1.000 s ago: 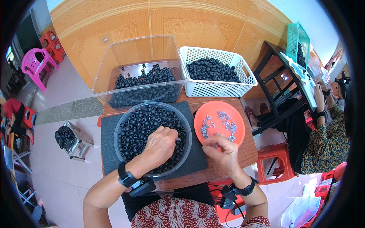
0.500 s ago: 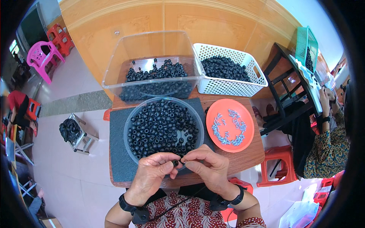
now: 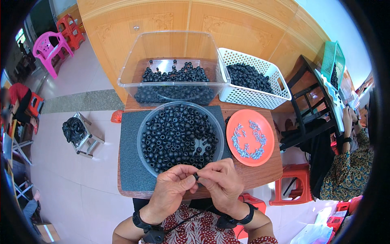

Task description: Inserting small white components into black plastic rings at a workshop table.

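Black bead [image 3: 196,176] is what I watch through the head view, my only feed: it sits at the fingertips where both hands meet, in front of the near rim of the round clear tub [image 3: 220,136]. The left hand [image 3: 172,188] holds it in a narrow pinch of thumb and fingers. The right hand [image 3: 223,183] has its thumb and forefinger drawn in against the other side; I cannot tell whether they grip the bead as well or hide something small between them.

A second ago the left hand was over the tub and the right at the edge of the coral plate [image 3: 250,162]. Half a second ago the bead's hole showed clearly beside the right fingertips; now fingers cover most of it. I read that as picking up being over and close work on this one piece being in hand.

More black beads [image 3: 178,130] fill the tub, with a bare patch showing its bottom. Small silver bits [image 3: 257,153] lie in a broken ring on the plate, untouched by either hand at this moment.
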Available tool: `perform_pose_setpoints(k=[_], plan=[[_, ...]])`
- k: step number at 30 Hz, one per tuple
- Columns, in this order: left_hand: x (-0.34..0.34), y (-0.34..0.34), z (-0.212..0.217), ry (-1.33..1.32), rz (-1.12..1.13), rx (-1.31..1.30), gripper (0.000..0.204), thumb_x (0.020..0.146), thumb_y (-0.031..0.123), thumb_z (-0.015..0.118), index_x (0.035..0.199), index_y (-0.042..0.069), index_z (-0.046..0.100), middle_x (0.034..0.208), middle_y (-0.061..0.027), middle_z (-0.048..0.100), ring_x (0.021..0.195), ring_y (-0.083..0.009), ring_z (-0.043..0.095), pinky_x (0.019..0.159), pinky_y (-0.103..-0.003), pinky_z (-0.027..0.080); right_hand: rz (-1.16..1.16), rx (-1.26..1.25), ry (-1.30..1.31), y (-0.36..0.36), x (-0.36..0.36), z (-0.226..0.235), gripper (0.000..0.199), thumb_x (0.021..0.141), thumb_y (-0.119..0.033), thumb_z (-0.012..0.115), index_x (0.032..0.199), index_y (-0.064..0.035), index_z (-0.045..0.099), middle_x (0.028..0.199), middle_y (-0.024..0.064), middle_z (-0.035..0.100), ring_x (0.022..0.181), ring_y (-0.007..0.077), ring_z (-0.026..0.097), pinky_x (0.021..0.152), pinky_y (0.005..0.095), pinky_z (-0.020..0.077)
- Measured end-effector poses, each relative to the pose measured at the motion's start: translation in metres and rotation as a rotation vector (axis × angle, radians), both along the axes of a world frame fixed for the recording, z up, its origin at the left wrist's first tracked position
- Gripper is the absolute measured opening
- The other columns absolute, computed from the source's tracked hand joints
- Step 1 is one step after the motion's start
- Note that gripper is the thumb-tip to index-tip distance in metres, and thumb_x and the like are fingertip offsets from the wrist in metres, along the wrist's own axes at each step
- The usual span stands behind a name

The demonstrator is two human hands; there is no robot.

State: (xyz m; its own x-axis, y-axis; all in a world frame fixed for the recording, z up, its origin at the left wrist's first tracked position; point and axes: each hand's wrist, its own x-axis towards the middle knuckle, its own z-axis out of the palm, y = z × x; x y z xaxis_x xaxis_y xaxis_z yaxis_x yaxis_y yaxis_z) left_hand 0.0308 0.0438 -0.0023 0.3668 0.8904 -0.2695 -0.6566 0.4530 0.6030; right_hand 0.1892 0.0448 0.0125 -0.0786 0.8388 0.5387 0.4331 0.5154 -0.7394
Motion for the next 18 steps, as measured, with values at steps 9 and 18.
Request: perform_pose_setpoints(k=[9,18], plan=[[0.0,0.0,0.0,0.004,-0.014,-0.052,0.023,0.092,0.007,0.061,0.111,-0.004,0.06,0.093,-0.0076,0.063,0.079,-0.0126,0.058,0.073,-0.026,0.049,-0.056,0.117,-0.352,-0.011,-0.004,0.003,0.031,0.075,0.001,0.069,0.104,-0.0103,0.07,0.108,0.0058,0.061,0.094,0.024,0.05,0.067,0.0305,0.0441],[-0.013,0.0,-0.009,0.093,0.05,0.031,0.022,0.09,0.01,0.064,0.106,-0.004,0.06,0.088,-0.0111,0.064,0.076,-0.0158,0.059,0.07,-0.028,0.048,-0.08,0.057,-0.231,0.044,0.023,-0.014,0.016,0.074,0.004,0.068,0.089,-0.0001,0.067,0.082,0.0099,0.064,0.07,0.026,0.056,0.064,0.0341,0.0439]])
